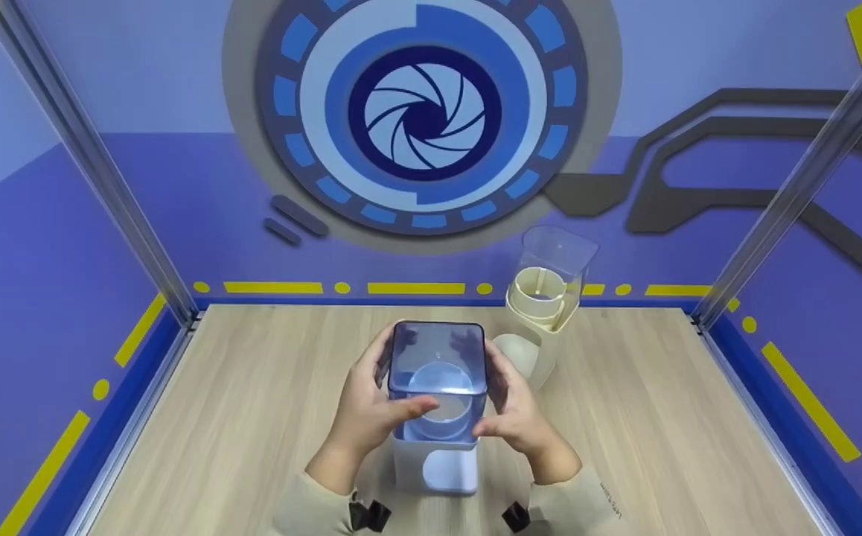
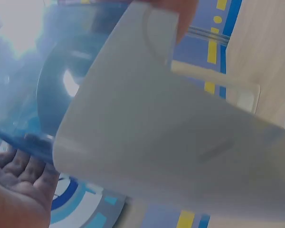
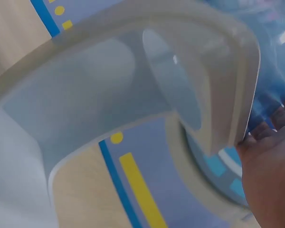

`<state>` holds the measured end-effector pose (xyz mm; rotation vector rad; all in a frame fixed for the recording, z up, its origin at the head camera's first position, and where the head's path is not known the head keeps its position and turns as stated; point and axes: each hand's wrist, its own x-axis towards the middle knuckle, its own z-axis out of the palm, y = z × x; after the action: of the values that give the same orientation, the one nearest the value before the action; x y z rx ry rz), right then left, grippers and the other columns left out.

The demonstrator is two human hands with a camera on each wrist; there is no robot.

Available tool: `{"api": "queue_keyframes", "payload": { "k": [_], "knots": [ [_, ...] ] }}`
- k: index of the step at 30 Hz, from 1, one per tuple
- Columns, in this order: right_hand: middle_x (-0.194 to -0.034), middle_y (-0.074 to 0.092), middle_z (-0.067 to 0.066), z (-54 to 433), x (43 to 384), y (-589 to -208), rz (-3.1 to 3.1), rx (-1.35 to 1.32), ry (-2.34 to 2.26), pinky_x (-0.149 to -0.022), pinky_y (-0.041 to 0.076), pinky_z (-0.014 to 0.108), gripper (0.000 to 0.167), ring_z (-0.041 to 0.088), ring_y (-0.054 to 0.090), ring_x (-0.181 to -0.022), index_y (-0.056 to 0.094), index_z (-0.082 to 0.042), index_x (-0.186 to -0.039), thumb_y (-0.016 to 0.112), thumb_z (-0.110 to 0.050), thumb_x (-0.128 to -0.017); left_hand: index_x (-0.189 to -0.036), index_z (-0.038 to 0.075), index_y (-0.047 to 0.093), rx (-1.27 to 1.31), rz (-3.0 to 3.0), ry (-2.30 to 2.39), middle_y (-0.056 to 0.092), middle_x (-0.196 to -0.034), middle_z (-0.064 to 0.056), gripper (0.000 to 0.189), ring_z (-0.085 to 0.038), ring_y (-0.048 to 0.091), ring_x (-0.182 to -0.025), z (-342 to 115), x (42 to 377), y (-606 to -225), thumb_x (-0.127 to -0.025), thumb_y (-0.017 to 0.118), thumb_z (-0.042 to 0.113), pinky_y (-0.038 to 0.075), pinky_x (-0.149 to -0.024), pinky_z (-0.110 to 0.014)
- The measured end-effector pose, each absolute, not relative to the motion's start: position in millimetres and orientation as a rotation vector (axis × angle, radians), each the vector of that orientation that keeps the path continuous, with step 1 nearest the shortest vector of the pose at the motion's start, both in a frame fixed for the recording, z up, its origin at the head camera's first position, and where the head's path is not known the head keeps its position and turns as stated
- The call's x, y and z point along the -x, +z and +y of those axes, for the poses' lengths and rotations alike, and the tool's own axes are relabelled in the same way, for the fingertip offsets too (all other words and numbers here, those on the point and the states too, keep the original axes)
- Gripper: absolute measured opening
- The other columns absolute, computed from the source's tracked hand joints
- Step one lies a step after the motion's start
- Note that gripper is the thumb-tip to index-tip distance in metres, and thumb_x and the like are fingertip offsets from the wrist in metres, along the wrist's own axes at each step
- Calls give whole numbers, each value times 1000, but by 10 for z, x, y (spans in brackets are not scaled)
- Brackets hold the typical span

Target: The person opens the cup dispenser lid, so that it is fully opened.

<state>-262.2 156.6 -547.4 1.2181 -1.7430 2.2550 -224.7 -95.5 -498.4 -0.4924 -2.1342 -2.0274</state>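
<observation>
A dispenser-like container has a see-through blue cover [image 1: 438,357] over a white base [image 1: 409,467] with a rounded opening in front. My left hand [image 1: 368,409] holds the cover from the left, its thumb across the front face. From the right, my right hand [image 1: 514,413] grips the same cover with the thumb near its lower front corner. A pale round ring shows through the blue wall. In the left wrist view the white body [image 2: 133,114] fills the middle; the right wrist view shows its hollow curved inside [image 3: 95,80].
Behind the right hand stands a similar cream container [image 1: 543,320], with a cream ring inside and its clear lid [image 1: 557,257] raised. The wooden table [image 1: 252,417] is bounded by blue-purple panels [image 1: 163,193] and metal posts [image 1: 96,160].
</observation>
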Motion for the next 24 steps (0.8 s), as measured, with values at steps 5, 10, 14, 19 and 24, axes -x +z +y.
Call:
{"api": "queue_keyframes", "payload": {
  "k": [5,10,14,19,24],
  "knots": [
    [-166,58,-4,1555,2573,-5411,-1844,-1100,2161,-126,49,23,140,12,60,-148,22,17,-171,98,-61,-82,-175,6,39,463,-2104,-1941,61,-168,-7,133,-33,59,-154,-851,2159,-5000,-75,100,70,40,-136,-66],
    [-155,65,-4,1532,2618,-5404,-1932,-1015,2052,-120,53,23,129,12,65,-138,32,16,-167,96,-60,-85,-179,9,30,512,-2121,-1992,47,-179,-13,137,-41,45,-166,-884,2172,-5077,-78,93,77,29,-140,-70],
    [-147,71,-2,1490,2659,-5448,-1938,-1027,2014,-116,57,26,118,14,69,-132,41,12,-163,96,-56,-84,-181,9,22,638,-2116,-2097,33,-186,-20,147,-50,30,-172,-1037,2204,-5344,-76,87,87,28,-143,-39],
    [-146,73,1,1457,2645,-5467,-1929,-1027,2051,-115,60,28,114,16,71,-132,44,5,-165,96,-55,-82,-181,5,21,713,-2183,-2102,35,-184,-23,155,-51,31,-170,-1152,2233,-5735,-68,93,84,30,-134,-16],
    [-146,72,-1,1438,2610,-5476,-1937,-979,2061,-113,60,28,120,16,71,-129,42,5,-166,96,-61,-82,-180,14,30,653,-2298,-2119,50,-178,-9,146,-33,43,-167,-1184,2255,-5924,-66,106,64,35,-136,-24]
  ]
}}
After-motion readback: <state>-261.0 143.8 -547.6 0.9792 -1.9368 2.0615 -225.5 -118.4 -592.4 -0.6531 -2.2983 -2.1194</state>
